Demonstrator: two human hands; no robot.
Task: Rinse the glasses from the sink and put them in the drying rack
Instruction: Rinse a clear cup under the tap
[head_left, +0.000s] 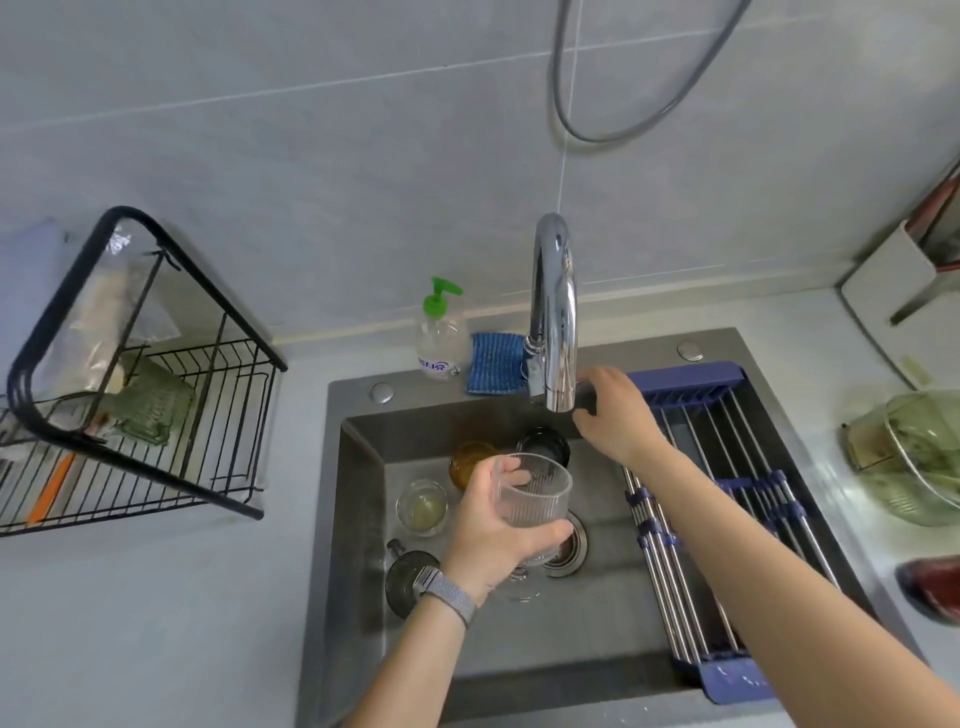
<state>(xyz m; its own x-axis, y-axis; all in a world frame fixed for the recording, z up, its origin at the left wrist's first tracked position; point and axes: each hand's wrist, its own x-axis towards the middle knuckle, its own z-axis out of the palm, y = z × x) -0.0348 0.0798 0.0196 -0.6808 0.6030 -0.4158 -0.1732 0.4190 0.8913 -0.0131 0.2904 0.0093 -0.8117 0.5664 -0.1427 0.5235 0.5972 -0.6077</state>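
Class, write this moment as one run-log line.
left hand: holds ribbed glass over sink | right hand: at faucet handle | water: none visible | drying rack: no glasses yet

Soap bottle (440, 338), blue sponge (496, 364) — perhaps a cloth.

The right hand (615, 410) covered the faucet (555, 317) handle, so its grip could not be read. The left hand (498, 525) hid the near wall of the ribbed glass (535, 491). The black wire rack (130, 395) and a red object (935, 587) on the counter (156, 623) were cut off by the picture's edges. The soap bottle (439, 338) label was too small to read.
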